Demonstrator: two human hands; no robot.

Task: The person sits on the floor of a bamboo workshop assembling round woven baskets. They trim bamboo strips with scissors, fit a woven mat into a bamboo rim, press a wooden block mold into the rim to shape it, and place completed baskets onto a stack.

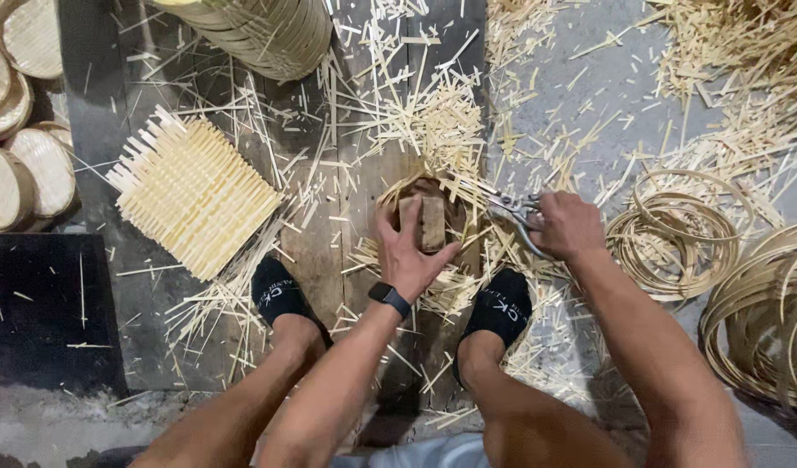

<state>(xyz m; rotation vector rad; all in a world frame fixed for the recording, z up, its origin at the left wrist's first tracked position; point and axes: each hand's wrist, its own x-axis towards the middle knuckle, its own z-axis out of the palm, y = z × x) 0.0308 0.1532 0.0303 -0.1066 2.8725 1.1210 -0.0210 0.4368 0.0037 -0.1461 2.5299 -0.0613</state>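
Floor [537,95]: grey, strewn with bamboo offcuts, thickest at far right.
Boards [312,251]: dark planks under the feet, at centre.
Stack [260,35]: finished baskets, far centre; more lie at far left.
Mat [195,195]: square woven bamboo, left of the feet.
Hoops [676,234]: coiled bamboo rings, right.
Basket [424,195]: round, half-trimmed, between the feet, a wooden block [433,224] lying on it.
Left hand [407,251]: fingers spread, pressing down on block and basket.
Right hand [567,227]: fist wrapped around shears [513,208], blades at the basket's right rim.
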